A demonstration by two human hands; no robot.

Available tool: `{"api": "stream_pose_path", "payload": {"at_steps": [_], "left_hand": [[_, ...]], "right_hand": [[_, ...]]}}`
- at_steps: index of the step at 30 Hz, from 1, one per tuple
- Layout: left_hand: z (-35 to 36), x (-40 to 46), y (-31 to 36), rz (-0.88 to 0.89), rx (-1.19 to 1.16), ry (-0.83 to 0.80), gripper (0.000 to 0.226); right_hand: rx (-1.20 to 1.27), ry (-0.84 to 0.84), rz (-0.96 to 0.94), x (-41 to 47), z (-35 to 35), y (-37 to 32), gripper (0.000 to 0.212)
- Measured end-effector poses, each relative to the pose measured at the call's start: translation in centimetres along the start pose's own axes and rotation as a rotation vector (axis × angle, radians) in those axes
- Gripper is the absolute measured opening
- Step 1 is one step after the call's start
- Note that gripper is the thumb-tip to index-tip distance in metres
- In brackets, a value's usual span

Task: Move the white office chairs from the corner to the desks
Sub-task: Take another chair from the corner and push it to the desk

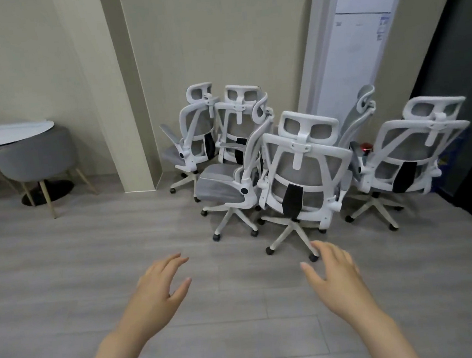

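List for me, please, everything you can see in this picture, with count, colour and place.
office chairs: at least five, maybe six, white frames with grey mesh, clustered in the corner at centre right, most with backs toward the camera
round table: one, white top on a black base, at far left
padded chair: one, grey with light wooden legs, tucked against the round table
tall appliance: one, white, against the wall behind the office chairs
red item: one, small, partly hidden among the chairs at right; cannot tell what it is
floor: grey planks
hands: two, bare, reaching forward low in the frame, left hand and right hand, both holding nothing
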State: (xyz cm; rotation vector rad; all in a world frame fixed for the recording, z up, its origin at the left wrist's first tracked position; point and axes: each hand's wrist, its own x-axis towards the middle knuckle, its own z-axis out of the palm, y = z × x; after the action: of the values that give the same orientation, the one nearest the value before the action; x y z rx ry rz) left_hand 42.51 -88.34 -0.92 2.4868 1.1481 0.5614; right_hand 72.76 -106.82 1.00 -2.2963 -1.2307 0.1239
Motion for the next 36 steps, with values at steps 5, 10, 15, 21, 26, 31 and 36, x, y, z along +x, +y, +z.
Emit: {"api": "stream_pose_path", "payload": {"at_steps": [5,10,15,21,26,31,36], "left_hand": [[0.7,12.1,-0.3,-0.013,0.005,0.060,0.043],[3.9,22.6,-1.0,-0.015,-0.027,0.016,0.042],[7.6,34.3,-2.0,0.031,-0.061,-0.013,0.041],[9.6,50.4,-4.0,0.116,-0.066,-0.070,0.041],[11.1,62.5,-2.8,0.212,-0.099,-0.084,0.039],[15.4,71.0,-0.2,0.316,-0.141,-0.194,0.043],[19.5,80.0,3.3,0.400,-0.163,-0.201,0.046]], "right_hand": [[-0.008,0.088,0.001,13.4,-1.2,0.2,0.049],[-0.087,-0.009,-0.013,22.2,0.8,1.7,0.056],[-0.074,0.001,0.064,31.6,3.2,4.3,0.057],[-0.064,0.072,0.155,44.4,4.5,5.2,0.054],[-0.070,0.137,0.221,52.7,4.3,6.4,0.053],[-0.074,0.178,0.257,59.1,4.2,9.0,0.053],[-0.060,0.247,0.263,66.8,3.0,13.1,0.053]]}}
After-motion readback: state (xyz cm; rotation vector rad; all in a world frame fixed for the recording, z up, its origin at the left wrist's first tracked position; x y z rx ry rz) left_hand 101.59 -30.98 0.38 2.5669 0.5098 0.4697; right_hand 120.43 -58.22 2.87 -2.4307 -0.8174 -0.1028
